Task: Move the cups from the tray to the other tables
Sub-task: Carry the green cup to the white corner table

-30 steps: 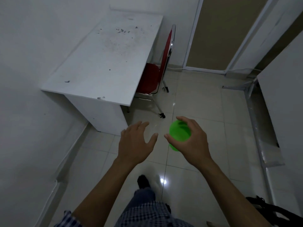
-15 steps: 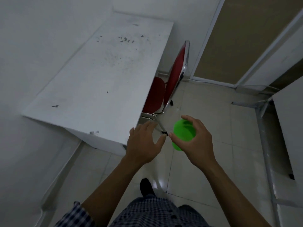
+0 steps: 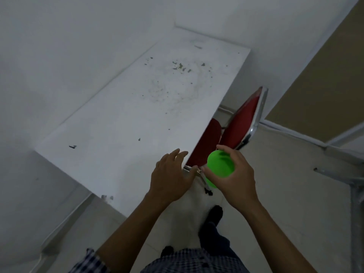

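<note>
My right hand [image 3: 234, 180] grips a bright green cup [image 3: 220, 164] from the side, mouth up, held in the air just off the near right corner of a white table [image 3: 126, 115]. My left hand [image 3: 171, 178] hovers beside it, fingers spread and holding nothing, its fingertips over the table's right edge. The tabletop is bare apart from specks of dirt. No tray is in view.
A red chair [image 3: 242, 125] with a chrome frame is tucked under the table's right side. The table stands against a white wall on the left. Grey metal frame parts [image 3: 354, 184] lie on the tiled floor at right. My legs and feet show below.
I have walked closer to the white table, which now fills more of the view. Both hands, with the green cup, have come up to its near right corner.
</note>
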Motion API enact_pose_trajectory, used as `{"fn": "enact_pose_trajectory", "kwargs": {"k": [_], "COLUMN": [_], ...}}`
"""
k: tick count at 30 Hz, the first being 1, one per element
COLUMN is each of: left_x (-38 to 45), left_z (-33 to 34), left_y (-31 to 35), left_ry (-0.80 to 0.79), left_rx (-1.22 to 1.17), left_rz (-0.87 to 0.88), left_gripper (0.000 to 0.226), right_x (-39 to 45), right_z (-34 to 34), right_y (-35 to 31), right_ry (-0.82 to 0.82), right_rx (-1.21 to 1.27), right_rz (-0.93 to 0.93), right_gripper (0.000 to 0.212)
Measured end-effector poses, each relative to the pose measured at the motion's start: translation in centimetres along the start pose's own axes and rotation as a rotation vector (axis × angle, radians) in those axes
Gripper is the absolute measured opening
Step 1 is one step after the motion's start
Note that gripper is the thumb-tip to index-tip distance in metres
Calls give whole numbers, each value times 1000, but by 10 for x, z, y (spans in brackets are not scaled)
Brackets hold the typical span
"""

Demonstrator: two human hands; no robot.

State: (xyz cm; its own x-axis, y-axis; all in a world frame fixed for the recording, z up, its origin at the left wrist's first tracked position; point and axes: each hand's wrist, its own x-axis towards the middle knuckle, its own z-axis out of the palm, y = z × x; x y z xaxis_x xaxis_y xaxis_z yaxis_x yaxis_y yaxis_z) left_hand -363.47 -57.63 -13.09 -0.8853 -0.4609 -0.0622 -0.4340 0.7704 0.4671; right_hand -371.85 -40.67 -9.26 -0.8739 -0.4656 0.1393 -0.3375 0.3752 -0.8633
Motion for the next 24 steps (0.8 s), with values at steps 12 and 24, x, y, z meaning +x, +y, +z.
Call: {"fn": "enact_pose_trajectory", "kwargs": {"k": [12,24], "left_x": [114,217], "left_z": [17,30], "left_y": [65,53], "left_ry": [89,163], "left_rx": [-10,-82], "left_rz": [-240,-357], "left_gripper": [62,63], "right_x": [176,300], "right_z": [-38,-33], "right_y": [50,70], "right_ry": [-252,-354], "right_rx": [58,-50], "right_rz": [-122,-188], "right_gripper": [66,68]}}
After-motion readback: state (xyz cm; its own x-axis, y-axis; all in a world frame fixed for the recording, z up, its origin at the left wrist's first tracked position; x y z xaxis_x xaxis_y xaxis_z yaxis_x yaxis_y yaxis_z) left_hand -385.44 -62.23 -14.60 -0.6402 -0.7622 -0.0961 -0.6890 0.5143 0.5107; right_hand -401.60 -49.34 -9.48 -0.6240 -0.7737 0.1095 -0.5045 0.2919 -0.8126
